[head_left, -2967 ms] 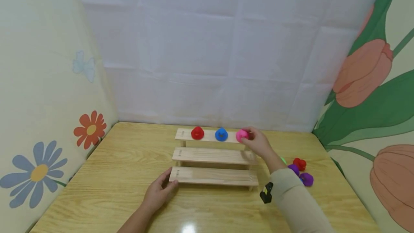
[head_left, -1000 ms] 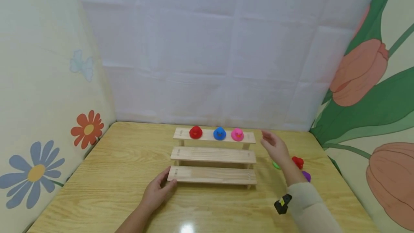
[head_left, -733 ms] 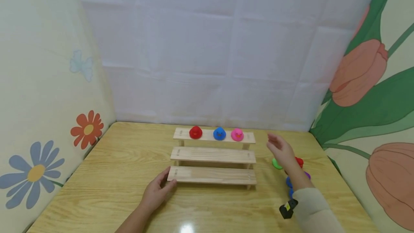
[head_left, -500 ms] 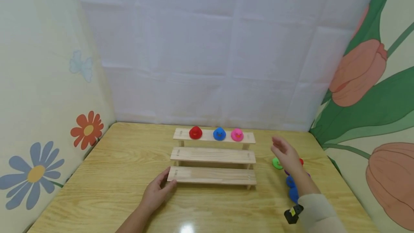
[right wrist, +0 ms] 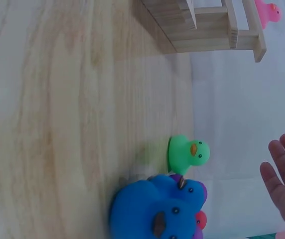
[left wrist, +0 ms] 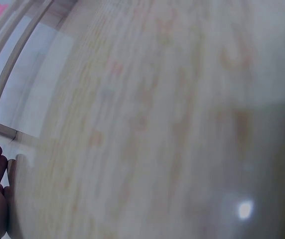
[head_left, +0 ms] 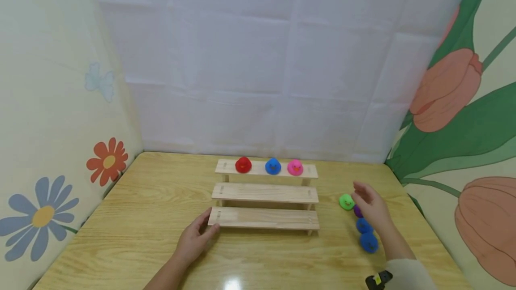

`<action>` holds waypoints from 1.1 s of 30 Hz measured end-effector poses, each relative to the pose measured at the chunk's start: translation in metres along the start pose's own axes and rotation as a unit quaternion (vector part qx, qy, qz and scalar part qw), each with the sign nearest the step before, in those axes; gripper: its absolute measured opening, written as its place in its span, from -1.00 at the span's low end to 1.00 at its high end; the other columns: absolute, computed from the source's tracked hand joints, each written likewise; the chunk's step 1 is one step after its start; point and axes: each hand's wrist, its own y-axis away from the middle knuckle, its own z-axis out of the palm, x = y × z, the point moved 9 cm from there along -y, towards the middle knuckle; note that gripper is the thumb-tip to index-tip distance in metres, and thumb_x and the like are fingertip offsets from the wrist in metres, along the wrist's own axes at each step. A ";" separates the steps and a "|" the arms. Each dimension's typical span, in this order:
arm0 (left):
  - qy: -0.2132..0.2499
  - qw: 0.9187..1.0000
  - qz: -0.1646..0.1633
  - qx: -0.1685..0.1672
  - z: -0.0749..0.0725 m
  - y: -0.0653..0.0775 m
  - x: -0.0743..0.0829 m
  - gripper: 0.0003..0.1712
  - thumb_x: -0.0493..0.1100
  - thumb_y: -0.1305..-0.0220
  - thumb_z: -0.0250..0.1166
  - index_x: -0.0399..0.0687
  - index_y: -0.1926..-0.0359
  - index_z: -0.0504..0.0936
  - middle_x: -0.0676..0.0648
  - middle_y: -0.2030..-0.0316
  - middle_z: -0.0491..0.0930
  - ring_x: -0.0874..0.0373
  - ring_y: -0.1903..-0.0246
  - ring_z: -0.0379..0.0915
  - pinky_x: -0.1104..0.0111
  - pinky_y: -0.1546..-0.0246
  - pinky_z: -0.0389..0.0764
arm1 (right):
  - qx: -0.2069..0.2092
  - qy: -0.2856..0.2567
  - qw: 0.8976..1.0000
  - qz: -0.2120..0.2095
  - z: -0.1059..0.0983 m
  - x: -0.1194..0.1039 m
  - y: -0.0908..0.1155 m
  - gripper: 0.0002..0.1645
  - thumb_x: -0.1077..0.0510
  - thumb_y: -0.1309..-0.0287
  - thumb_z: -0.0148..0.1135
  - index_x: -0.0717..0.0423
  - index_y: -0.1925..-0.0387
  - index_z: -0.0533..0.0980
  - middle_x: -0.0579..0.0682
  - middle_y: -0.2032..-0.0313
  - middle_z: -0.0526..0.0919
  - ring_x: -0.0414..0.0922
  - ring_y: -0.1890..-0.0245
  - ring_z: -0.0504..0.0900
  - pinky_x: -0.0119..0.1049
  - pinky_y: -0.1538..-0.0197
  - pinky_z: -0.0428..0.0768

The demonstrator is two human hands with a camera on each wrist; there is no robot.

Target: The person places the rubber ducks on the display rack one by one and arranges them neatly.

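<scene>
A three-step wooden display rack stands on the table. My left hand grips the left end of its lowest step, thumb in front. On the top step sit a red rubber duck, a blue duck and a pink duck. My right hand, fingers extended and holding nothing, hovers over the loose ducks at the right. Beside it are a green duck, a partly hidden purple duck and two blue ducks. A bit of red shows behind them in the right wrist view.
The wood-grain table meets a white cloth backdrop at the back. Flower-patterned panels flank it on both sides. A small black device is strapped at my right sleeve.
My right hand released the pink duck on the top step, then drew back rightward and toward me over the loose ducks. My left hand keeps its grip on the rack.
</scene>
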 end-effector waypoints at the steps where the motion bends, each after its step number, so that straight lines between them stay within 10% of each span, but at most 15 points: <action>1: 0.000 1.000 0.001 0.000 0.000 0.000 0.000 -0.23 0.01 -0.35 0.27 -0.19 -0.44 0.24 -0.31 -0.36 0.33 -0.22 -0.42 0.16 -0.08 -0.44 0.13 | 0.001 -0.001 1.000 0.002 -0.001 0.002 0.001 -0.46 0.09 -0.45 0.02 0.28 -0.33 0.31 0.32 -0.30 0.41 0.19 -0.31 0.41 -0.81 0.01 0.26; 11: -0.001 1.000 0.006 0.000 0.000 0.000 0.001 -0.23 0.02 -0.34 0.27 -0.20 -0.44 0.24 -0.31 -0.35 0.35 -0.22 -0.40 0.19 -0.07 -0.44 0.15 | 0.014 0.002 1.000 0.010 -0.006 0.015 0.014 -0.46 0.13 -0.44 0.03 0.33 -0.32 0.30 0.35 -0.29 0.42 0.18 -0.28 0.42 -0.83 0.04 0.28; 17: 0.000 1.000 0.009 0.002 0.000 0.000 0.002 -0.24 0.00 -0.34 0.27 -0.21 -0.43 0.25 -0.31 -0.35 0.35 -0.21 -0.40 0.20 -0.07 -0.43 0.16 | 0.016 0.013 0.999 0.026 -0.010 0.026 0.022 -0.45 0.08 -0.45 0.02 0.28 -0.34 0.30 0.32 -0.26 0.45 -0.47 -0.04 0.44 -0.86 0.03 0.25; 24: 0.003 1.000 0.005 0.004 0.000 0.001 0.002 -0.24 0.00 -0.34 0.28 -0.20 -0.44 0.25 -0.31 -0.35 0.36 -0.22 -0.40 0.20 -0.08 -0.43 0.16 | 0.007 0.036 0.998 0.044 -0.009 0.040 0.029 -0.45 0.08 -0.45 0.02 0.30 -0.33 0.30 0.34 -0.23 0.46 0.19 -0.23 0.47 -0.61 -0.09 0.43; 29: 0.003 1.000 0.004 0.002 0.000 0.001 0.002 -0.23 0.02 -0.34 0.28 -0.19 -0.44 0.25 -0.31 -0.35 0.36 -0.21 -0.41 0.18 -0.09 -0.44 0.15 | -0.007 0.047 0.996 0.075 -0.007 0.053 0.033 -0.38 0.01 -0.45 0.03 0.29 -0.36 0.25 0.36 -0.26 0.43 0.22 -0.27 0.42 0.04 -0.34 0.41; 33: 0.005 1.000 0.006 0.003 -0.001 0.002 0.003 -0.23 0.01 -0.33 0.28 -0.21 -0.43 0.25 -0.32 -0.34 0.36 -0.22 -0.40 0.18 -0.10 -0.43 0.14 | -0.015 0.041 0.994 0.096 -0.005 0.064 0.036 -0.32 -0.05 -0.44 0.04 0.29 -0.38 0.22 0.37 -0.29 0.38 0.24 -0.31 0.37 0.12 -0.38 0.33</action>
